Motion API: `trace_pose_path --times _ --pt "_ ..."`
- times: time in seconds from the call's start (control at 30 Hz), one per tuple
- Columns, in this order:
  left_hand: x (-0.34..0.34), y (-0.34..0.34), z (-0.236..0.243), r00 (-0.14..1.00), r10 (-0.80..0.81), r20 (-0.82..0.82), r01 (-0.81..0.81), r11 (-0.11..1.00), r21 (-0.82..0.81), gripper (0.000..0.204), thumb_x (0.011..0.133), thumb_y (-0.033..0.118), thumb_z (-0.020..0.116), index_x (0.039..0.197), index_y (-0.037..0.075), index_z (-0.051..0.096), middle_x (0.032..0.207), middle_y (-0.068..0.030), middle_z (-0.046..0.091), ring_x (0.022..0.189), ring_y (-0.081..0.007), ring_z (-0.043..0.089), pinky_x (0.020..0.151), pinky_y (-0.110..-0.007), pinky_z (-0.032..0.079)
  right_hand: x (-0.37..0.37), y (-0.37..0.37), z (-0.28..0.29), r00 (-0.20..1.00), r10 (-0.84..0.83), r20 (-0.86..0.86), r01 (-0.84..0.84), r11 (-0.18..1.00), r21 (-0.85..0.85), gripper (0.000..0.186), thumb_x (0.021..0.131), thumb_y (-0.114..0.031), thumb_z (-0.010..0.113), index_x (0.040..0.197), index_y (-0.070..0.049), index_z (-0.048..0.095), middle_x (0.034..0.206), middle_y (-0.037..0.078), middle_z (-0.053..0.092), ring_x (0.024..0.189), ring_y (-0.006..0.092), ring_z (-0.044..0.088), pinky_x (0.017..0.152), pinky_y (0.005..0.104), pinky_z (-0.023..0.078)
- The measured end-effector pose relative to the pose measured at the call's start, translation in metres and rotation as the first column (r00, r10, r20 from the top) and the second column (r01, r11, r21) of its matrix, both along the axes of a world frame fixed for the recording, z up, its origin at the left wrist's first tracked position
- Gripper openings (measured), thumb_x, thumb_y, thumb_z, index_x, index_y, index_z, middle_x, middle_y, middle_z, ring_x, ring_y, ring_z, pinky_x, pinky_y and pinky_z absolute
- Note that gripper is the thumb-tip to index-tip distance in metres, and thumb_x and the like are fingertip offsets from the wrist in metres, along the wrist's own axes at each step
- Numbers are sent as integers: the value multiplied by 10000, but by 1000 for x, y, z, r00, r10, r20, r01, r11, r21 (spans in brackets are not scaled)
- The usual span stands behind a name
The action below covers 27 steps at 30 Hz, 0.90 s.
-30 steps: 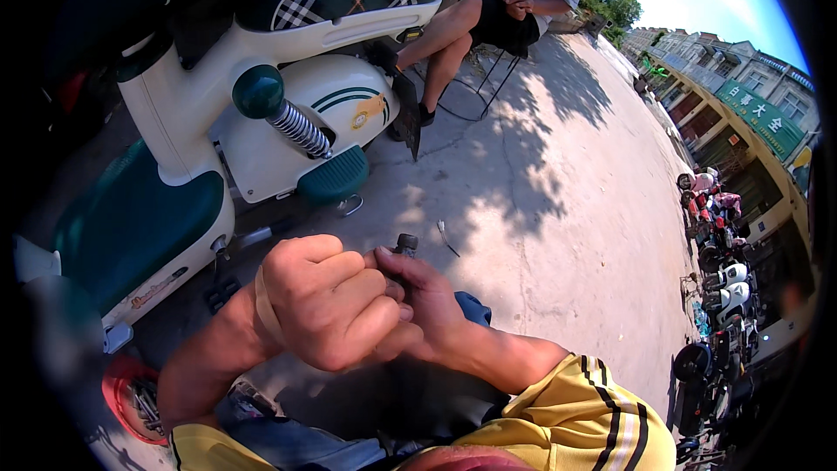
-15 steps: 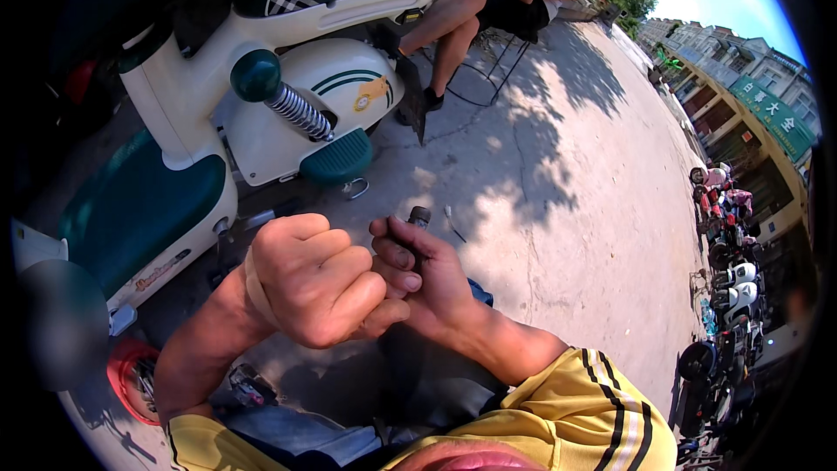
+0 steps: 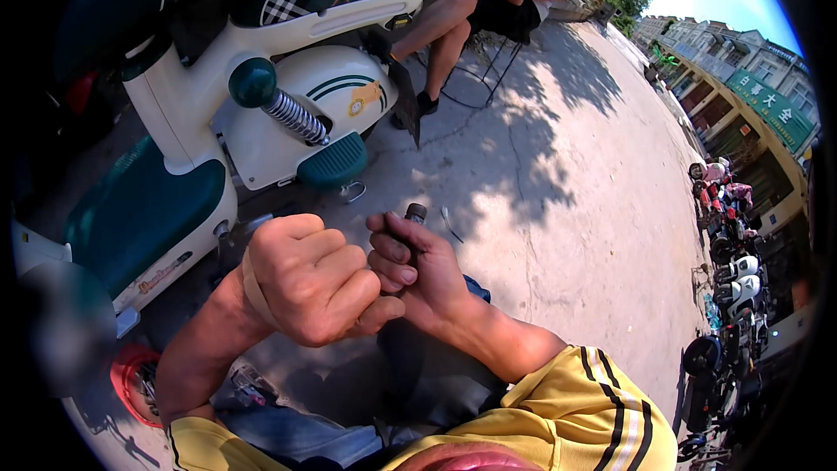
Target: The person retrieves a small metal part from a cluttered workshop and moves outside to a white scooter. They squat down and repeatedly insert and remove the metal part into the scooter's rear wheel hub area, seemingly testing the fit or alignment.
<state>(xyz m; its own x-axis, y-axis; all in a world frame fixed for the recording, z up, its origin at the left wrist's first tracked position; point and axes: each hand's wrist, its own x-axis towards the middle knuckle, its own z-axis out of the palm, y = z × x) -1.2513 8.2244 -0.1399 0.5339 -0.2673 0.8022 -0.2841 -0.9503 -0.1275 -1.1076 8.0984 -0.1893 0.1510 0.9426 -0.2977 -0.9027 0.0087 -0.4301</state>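
Note:
My left hand [image 3: 309,281] is closed in a fist, its knuckles turned up; anything inside it is hidden by the fingers. Close against it, my right hand [image 3: 423,270] has its fingers curled round a dark cylindrical piece [image 3: 417,213], whose blunt end sticks out above the thumb. The rest of that piece is covered by my palm. Beyond both hands stands a cream and green scooter [image 3: 305,87], with a coil-spring shock absorber [image 3: 296,116] on its side and a green footrest [image 3: 333,161] below.
A red basin [image 3: 125,377] holding small dark items sits on the ground at lower left. A thin short object [image 3: 451,225] lies on the pavement [image 3: 593,235] past my right hand. Someone sits on a stool [image 3: 493,78] behind the scooter. Parked motorbikes [image 3: 737,288] line the far right.
Both hands keep the same grip and have hardly moved. The whole view has shifted very slightly; the seated person's hands have moved a little.

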Motion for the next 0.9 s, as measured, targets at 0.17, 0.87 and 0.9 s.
trace_pose_path --times 0.17,0.87,0.9 --pt "5 3 -9 1000 11 9 -11 1000 21 484 801 271 751 551 124 363 542 -10 306 438 -168 344 440 -317 232 5 -2 -4 1000 -2 27 3 1000 -23 222 1081 -240 479 1111 -44 578 663 -53 386 501 65 353 518 251 295" --pt "18 4 -10 998 -35 -49 33 999 -23 402 683 213 771 550 116 404 546 -22 346 445 -192 375 456 -337 244 10 -8 -4 1000 3 23 -2 1000 -22 237 1082 -252 478 1121 -38 571 679 -50 408 525 59 380 524 251 303" --pt "19 3 -10 998 -37 -50 36 999 -27 403 682 212 772 550 116 403 545 -22 348 445 -193 375 455 -337 245 10 -8 -5 1000 5 22 -5 1000 -18 237 1081 -253 483 1125 -38 572 680 -50 411 526 59 381 524 251 302"
